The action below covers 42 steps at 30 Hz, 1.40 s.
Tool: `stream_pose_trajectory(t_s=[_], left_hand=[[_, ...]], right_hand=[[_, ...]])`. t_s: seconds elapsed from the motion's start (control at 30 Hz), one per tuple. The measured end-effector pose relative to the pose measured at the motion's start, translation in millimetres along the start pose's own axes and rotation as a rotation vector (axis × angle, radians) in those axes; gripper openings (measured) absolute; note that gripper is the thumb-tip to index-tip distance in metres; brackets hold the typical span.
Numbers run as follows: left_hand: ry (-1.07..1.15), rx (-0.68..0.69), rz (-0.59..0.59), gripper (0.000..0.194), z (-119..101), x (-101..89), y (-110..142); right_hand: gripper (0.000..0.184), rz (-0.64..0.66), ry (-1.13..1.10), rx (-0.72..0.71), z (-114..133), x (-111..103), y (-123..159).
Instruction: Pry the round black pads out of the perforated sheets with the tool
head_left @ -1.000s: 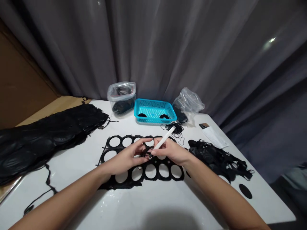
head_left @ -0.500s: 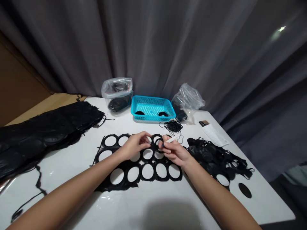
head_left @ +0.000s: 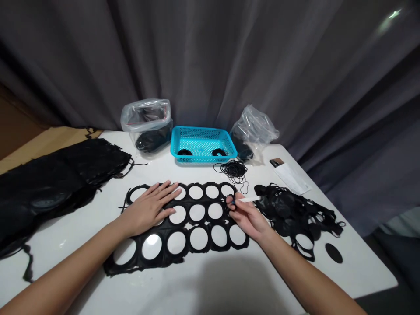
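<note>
A black rubber-like sheet [head_left: 170,226] with rows of round holes lies on the white table. My left hand [head_left: 146,212] rests flat on its left part, fingers spread, holding nothing. At the sheet's right end, my right hand [head_left: 249,218] is closed around a slim white tool [head_left: 249,199], which points to the right and shows a bit of blue by the fingertips. The tool's kind does not show. Dark material sits at these fingertips; whether they pinch the sheet's edge or a loose piece, I cannot tell.
Behind the sheet stand a blue basket [head_left: 203,159] with black rings [head_left: 218,152], and two clear bags [head_left: 147,124]. Thin black loops [head_left: 234,169] lie before the basket. Black scraps [head_left: 285,212], a disc [head_left: 334,253] and white paper [head_left: 292,179] are right; a black stack [head_left: 59,183] is left.
My left hand has moved left and flattened onto the sheet. My right hand has shifted slightly right and down, its white tool now lying more level. The view has shifted a little.
</note>
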<state>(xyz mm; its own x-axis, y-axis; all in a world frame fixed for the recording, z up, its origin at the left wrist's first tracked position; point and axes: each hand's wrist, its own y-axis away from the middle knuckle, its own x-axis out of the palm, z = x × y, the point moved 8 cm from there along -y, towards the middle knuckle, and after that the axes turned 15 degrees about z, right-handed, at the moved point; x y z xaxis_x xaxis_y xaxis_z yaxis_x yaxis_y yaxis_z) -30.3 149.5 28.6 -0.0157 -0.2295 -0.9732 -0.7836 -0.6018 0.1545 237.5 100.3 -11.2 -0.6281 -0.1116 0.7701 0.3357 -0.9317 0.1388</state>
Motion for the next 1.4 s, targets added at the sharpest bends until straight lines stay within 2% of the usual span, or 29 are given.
stream_pose_trajectory(t_s=[0.07,0.13,0.23,0.3,0.43,0.53,0.73,0.83,0.97,1.07,1.13,1.2,1.27,1.4], left_hand=[[-0.032,0.006,-0.065,0.057,-12,-3.7,3],[-0.057,0.022,-0.121,0.051,-35,-4.1,8],[-0.063,0.09,-0.111,0.046,-77,7.3,16],[-0.086,0.088,-0.117,0.048,-96,15.0,22],[-0.097,0.046,-0.119,0.054,-102,23.9,29],[-0.075,0.046,-0.11,0.054,-98,24.0,31],[-0.038,0.052,-0.108,0.053,-98,24.0,30],[-0.038,0.056,-0.123,0.052,-99,21.9,30],[-0.024,0.024,-0.15,0.052,-97,11.4,44],[0.025,-0.079,-0.219,0.04,-96,3.0,72],[0.044,-0.155,-0.254,0.032,-101,4.3,93],[0.03,-0.205,-0.267,0.031,-113,10.5,110],[-0.014,-0.22,-0.273,0.035,-128,17.9,121],[-0.083,-0.202,-0.232,0.046,-149,29.9,121]], right_hand=[[0.035,-0.035,-0.015,-0.038,6,2,-1],[0.036,-0.057,0.032,-0.06,12,8,-4],[0.034,0.005,0.301,-0.008,9,29,-11],[0.03,0.088,0.546,0.046,-2,46,-17],[0.017,0.203,0.966,0.074,-26,69,-25],[0.014,0.228,1.133,0.067,-35,74,-25],[0.013,0.243,1.193,0.071,-38,73,-21],[0.015,0.208,1.152,0.067,-38,69,-21],[0.022,0.063,0.907,0.113,-31,53,-23],[0.032,-0.02,0.658,0.155,-26,47,-26],[0.036,-0.031,0.533,0.175,-27,51,-29],[0.037,-0.002,0.493,0.192,-32,60,-32],[0.035,0.072,0.554,0.205,-43,74,-32],[0.018,0.292,0.913,0.199,-72,108,-21]])
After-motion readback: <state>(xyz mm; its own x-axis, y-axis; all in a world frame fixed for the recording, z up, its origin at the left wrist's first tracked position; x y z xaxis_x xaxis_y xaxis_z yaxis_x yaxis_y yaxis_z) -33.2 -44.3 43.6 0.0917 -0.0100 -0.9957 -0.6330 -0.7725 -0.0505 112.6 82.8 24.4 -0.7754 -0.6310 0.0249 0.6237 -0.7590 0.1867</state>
